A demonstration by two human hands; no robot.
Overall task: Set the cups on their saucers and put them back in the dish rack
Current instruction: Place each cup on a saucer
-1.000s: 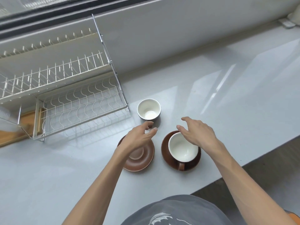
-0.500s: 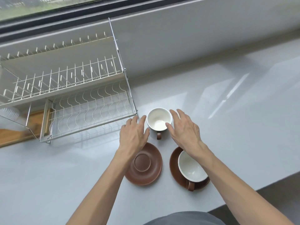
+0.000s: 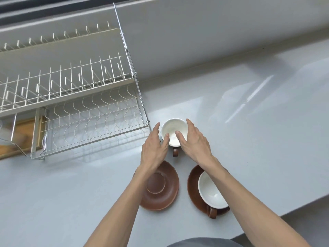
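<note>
Two hands are closing in on the loose cup, which is standing upright on the grey tabletop just beside the front corner of the dish rack, its brown handle pointing back toward the person. The left hand is flanking the cup on one side and the right hand on the other. The left fingers are lying nearly straight against the outer wall, and the right fingers are reaching along the far rim with the thumb over the white inside. Both hands are lying fairly open; whether they are gripping the cup yet or only touching it cannot be told.

Nearer the person, the empty saucer is waiting under the left wrist, and well beside it the second saucer is already carrying its own cup, so one pair looks finished.

The step in hand appears to be picking up the loose cup. The next move is likely calling for a firm two-sided squeeze, a lift, and a short carry back to the empty saucer's raised centre ring, setting it down level. After that, both pairs are still needing to go into the rack, whose lower wire shelf is sitting bare.
</note>
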